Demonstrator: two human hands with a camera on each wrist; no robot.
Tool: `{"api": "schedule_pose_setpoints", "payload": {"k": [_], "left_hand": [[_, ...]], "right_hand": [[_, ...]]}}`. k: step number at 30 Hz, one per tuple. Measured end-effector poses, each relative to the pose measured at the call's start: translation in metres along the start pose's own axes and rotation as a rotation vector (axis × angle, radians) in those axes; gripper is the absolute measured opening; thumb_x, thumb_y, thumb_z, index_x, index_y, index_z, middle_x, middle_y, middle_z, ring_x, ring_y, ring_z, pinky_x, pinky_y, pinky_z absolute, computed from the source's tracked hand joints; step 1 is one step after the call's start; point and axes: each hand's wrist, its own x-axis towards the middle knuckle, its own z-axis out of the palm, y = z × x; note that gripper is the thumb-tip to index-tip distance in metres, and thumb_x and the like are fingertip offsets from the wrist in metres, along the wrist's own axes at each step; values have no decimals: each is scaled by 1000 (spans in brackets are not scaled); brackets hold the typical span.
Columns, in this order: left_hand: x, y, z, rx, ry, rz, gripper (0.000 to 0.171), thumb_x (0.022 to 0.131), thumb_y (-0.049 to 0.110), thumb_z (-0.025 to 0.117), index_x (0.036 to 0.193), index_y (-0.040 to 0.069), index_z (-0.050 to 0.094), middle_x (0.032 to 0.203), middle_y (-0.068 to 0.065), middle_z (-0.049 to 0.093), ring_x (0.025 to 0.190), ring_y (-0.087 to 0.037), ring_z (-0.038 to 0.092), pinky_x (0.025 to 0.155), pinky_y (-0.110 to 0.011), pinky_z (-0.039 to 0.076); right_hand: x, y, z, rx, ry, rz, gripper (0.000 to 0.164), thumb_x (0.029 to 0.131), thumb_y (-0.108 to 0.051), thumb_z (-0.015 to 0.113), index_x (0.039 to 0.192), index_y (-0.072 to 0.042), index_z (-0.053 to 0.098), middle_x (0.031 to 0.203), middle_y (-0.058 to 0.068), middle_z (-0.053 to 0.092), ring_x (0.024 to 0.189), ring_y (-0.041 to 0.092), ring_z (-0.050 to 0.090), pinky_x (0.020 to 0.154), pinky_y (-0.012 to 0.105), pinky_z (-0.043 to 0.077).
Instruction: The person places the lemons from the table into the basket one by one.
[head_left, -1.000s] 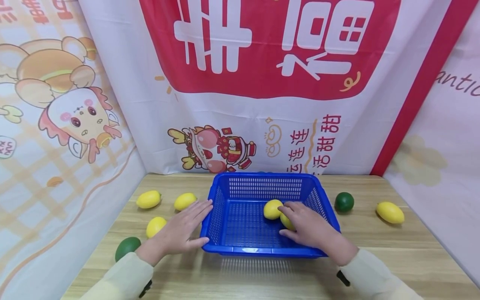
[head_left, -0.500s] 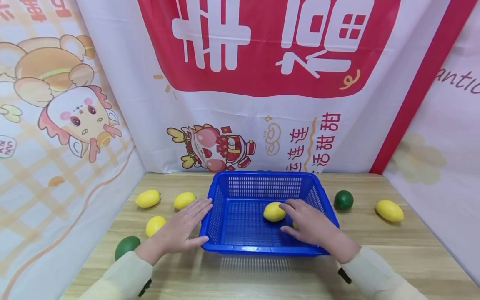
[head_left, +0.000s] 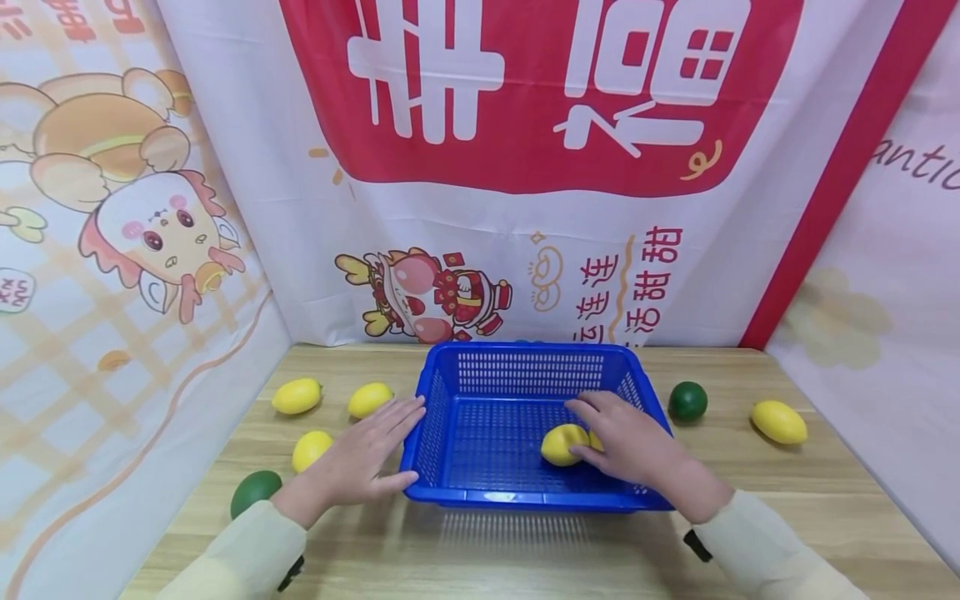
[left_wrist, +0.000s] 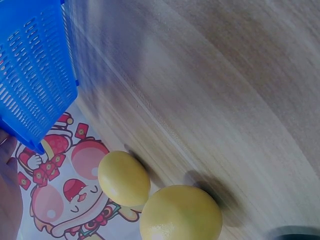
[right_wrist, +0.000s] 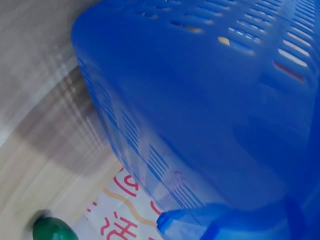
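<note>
A blue plastic basket (head_left: pixel 491 500) with slotted walls stands on the wooden table. My left hand (head_left: pixel 367 462) rests on its left rim, fingers straight and thumb spread; part of the hand (left_wrist: pixel 9 195) shows at the edge of the left wrist view. Inside the basket, toward the right, my right hand (head_left: pixel 626 437) curls over a lemon (head_left: pixel 596 440) mostly hidden beneath it. A second lemon (head_left: pixel 562 445) lies on the basket floor against the right thumb. In the right wrist view the basket wall (right_wrist: pixel 185 115) fills most of the frame, and the hand is hidden.
Left of the basket lie several lemons, including one lemon (head_left: pixel 297 396) at the back and another lemon (head_left: pixel 311 451) by the left wrist. A dark green fruit (head_left: pixel 255 492) sits beside the left sleeve. Right of the basket are a green fruit (head_left: pixel 687 402) and a lemon (head_left: pixel 779 422).
The more visible lemon in the basket has rolled toward the near side and slightly right. My right hand has shifted a little right over the other lemon; the left hand stays put.
</note>
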Motion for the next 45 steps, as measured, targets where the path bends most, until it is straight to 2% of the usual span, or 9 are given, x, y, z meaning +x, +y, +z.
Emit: {"api": "schedule_pose_setpoints", "payload": {"k": [6, 14, 21, 29, 37, 45], "left_hand": [[0, 0, 0, 11, -4, 4, 82, 92, 53, 56, 151, 3, 31, 158, -10, 25, 145, -26, 20, 115, -48, 24], [-1, 0, 0, 26, 23, 33, 82, 91, 51, 58, 150, 1, 32, 157, -13, 27, 144, -30, 23, 113, -50, 26], [-1, 1, 0, 18, 8, 8, 82, 91, 53, 57, 152, 4, 30, 158, -10, 25, 145, -27, 21, 114, -48, 25], [0, 1, -1, 14, 3, 4, 82, 91, 53, 56, 152, 4, 30, 159, -9, 24, 145, -25, 19, 115, -47, 23], [0, 1, -1, 33, 36, 29, 82, 90, 51, 59, 150, 2, 33, 157, -12, 29, 144, -28, 24, 113, -50, 27], [0, 2, -2, 22, 15, 18, 82, 91, 52, 58, 151, 3, 32, 158, -11, 26, 145, -26, 21, 115, -47, 23]], "right_hand": [[-3, 5, -8, 1, 13, 36, 58, 85, -39, 74, 129, -5, 59, 127, 17, 58, 118, 34, 55, 97, 51, 47], [-10, 14, -27, 18, 1, 102, 60, 87, -39, 72, 132, -4, 57, 131, 20, 55, 120, 38, 53, 93, 55, 49], [-18, 26, -41, 2, 28, 143, 62, 86, -35, 74, 133, -1, 55, 132, 25, 53, 120, 43, 52, 94, 58, 47], [-27, 44, -57, 4, 63, 180, 62, 85, -32, 75, 133, 2, 53, 128, 26, 55, 114, 43, 55, 88, 59, 50], [-37, 65, -64, -5, 77, 241, 63, 85, -28, 76, 134, 2, 51, 129, 26, 53, 118, 44, 50, 88, 61, 48], [-44, 84, -64, 10, 58, 317, 63, 84, -25, 77, 134, 3, 51, 131, 27, 52, 120, 46, 47, 92, 64, 44]]}}
